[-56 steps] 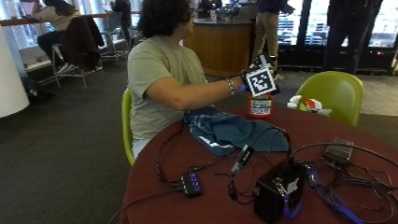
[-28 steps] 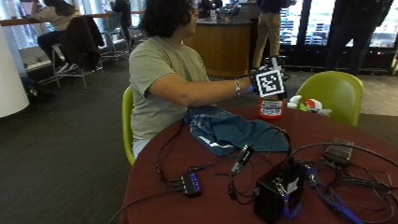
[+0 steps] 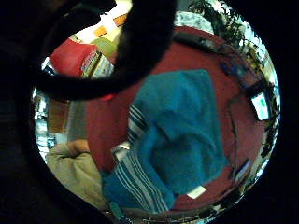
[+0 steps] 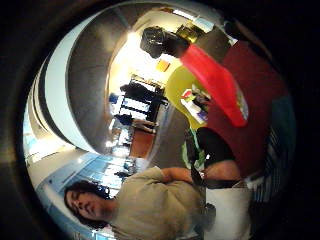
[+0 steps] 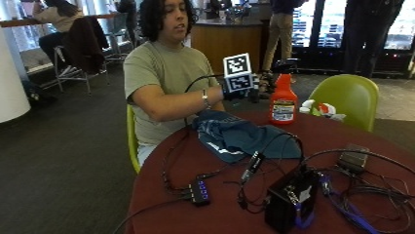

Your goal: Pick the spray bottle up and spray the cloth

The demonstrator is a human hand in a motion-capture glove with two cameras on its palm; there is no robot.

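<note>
My black-gloved right hand (image 5: 241,91) hovers just beside the orange plastic spray bottle (image 5: 283,100) standing on the round maroon tabletop (image 5: 214,204); I cannot tell how open my grip is. The crumpled blue striped cloth (image 5: 240,138) lies near me, with a black box (image 5: 292,199) and tangled cables (image 5: 363,190) beyond.

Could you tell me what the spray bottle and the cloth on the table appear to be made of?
The spray bottle looks like smooth, slightly glossy orange-red plastic with a black trigger head and a printed paper or film label. The cloth looks like soft woven or terry fabric, matte teal-blue with pale stripes near one edge; it lies crumpled in folds on the dark red table, probably cotton, though that cannot be confirmed.
</note>
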